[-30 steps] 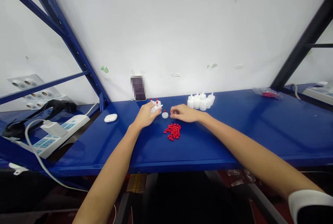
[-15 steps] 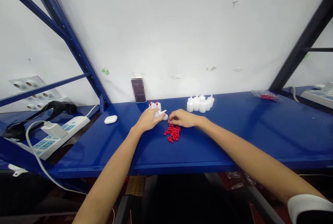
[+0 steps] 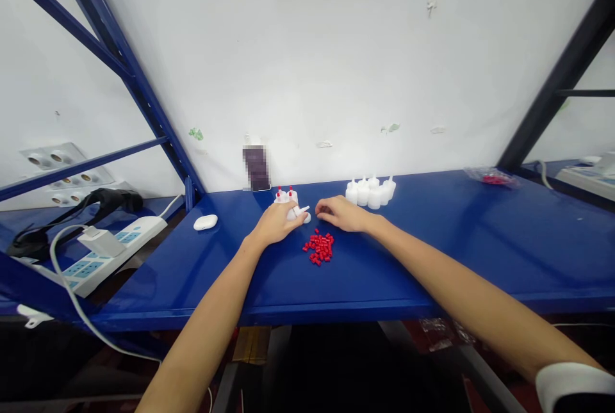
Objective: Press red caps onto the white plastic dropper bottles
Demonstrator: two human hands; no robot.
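My left hand is closed round a small white bottle, tilted with its nozzle toward the right. My right hand is pinched shut just right of that nozzle; what it holds is too small to make out. A heap of red caps lies on the blue shelf just in front of both hands. Two white bottles with red caps stand behind my left hand. A cluster of uncapped white bottles stands at the back, right of my right hand.
A white oval case lies left of my hands. A blurred dark card leans on the wall. A power strip with a cable and a black strap sit far left. A clear bag of red caps lies far right.
My right hand dipped to the red caps, then rose back toward the bottle's nozzle. My left hand moved slightly right and forward with the white bottle.
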